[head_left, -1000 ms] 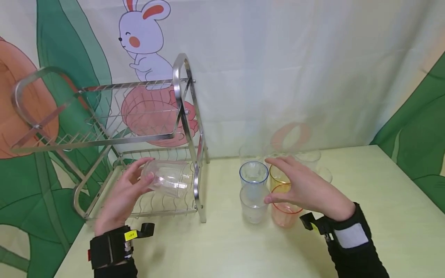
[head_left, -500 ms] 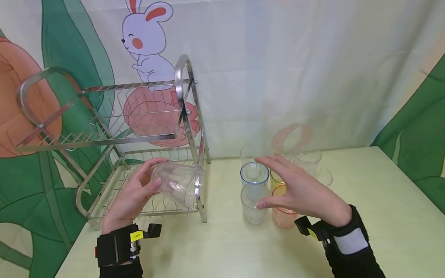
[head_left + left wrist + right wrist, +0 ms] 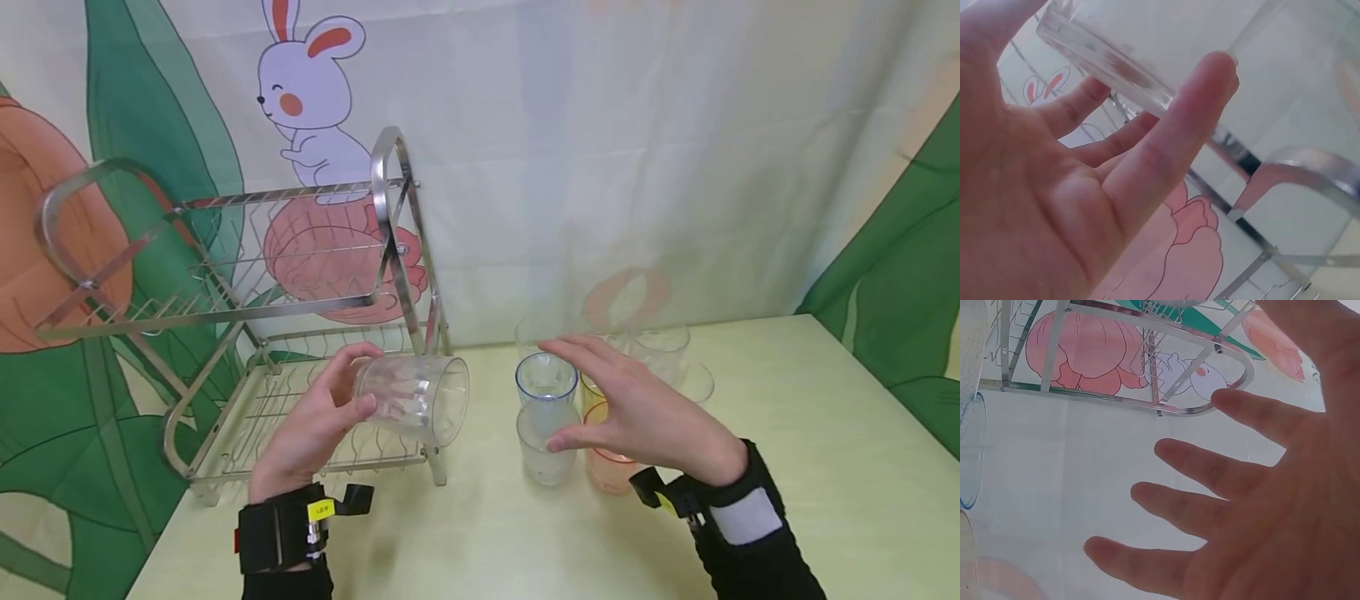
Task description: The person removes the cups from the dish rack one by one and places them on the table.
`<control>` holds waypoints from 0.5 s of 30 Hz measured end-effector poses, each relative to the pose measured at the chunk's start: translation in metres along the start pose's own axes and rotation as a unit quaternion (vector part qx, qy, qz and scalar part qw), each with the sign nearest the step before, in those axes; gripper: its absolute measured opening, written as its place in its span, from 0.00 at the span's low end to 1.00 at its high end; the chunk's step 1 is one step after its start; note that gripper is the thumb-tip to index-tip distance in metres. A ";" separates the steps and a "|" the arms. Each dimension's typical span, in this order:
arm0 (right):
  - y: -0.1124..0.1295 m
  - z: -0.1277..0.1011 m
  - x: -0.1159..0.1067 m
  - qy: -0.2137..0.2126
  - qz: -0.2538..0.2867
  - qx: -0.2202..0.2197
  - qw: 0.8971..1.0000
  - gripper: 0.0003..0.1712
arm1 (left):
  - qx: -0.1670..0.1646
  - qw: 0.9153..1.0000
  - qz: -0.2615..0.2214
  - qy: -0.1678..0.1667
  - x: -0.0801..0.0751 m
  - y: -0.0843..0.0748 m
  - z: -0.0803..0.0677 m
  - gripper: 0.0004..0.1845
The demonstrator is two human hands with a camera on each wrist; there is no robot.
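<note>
My left hand (image 3: pixel 315 425) grips a clear glass (image 3: pixel 416 400) by its base end, in front of the rack's right side. The glass lies tipped on its side in the air, mouth to the right. In the left wrist view, the thumb (image 3: pixel 1179 131) presses against the clear glass wall. My right hand (image 3: pixel 637 408) hovers over the grouped glasses with spread fingers, holding nothing. Below its thumb stands a frosted glass (image 3: pixel 542 462); whether they touch, I cannot tell. A blue-rimmed glass (image 3: pixel 547 379), a yellow glass (image 3: pixel 591 396) and an orange glass (image 3: pixel 609 473) stand close by, partly covered by that hand.
A two-tier metal dish rack (image 3: pixel 300 312) stands on the table's left. More clear glasses (image 3: pixel 663 346) stand behind the coloured ones, against a printed curtain (image 3: pixel 675 167). The pale table (image 3: pixel 480 542) runs along the front.
My left hand has carried the clear glass rightward, out from the lower rack area, turning its mouth more into sight. My right hand has shifted slightly left above the glasses.
</note>
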State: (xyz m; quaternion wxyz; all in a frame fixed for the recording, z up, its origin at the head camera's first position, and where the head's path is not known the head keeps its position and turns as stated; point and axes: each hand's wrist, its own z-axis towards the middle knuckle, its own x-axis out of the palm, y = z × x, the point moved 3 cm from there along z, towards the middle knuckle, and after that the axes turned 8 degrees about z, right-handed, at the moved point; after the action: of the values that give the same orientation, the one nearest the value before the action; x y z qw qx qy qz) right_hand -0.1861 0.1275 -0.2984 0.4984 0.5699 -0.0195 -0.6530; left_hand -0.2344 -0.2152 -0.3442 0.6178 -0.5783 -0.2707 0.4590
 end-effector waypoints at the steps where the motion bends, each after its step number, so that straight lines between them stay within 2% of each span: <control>1: 0.001 0.000 0.000 -0.002 -0.001 -0.005 1.000 0.55 | 0.000 1.000 -0.006 0.001 0.002 -0.001 0.001 0.27; 7: 0.002 0.000 0.000 -0.008 -0.009 -0.011 1.000 0.53 | 0.004 1.000 -0.006 0.002 0.019 -0.002 0.013 0.28; 15: 0.005 0.002 0.000 -0.016 -0.013 -0.034 0.999 0.51 | 0.010 0.998 -0.057 0.019 0.042 -0.007 0.026 0.27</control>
State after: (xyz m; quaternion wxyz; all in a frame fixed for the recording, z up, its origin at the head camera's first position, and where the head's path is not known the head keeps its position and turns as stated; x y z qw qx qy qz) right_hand -0.1840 0.1237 -0.2951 0.5086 0.5422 0.0024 -0.6688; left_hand -0.2370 -0.1659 -0.3412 0.6541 -0.5642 -0.2864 0.4145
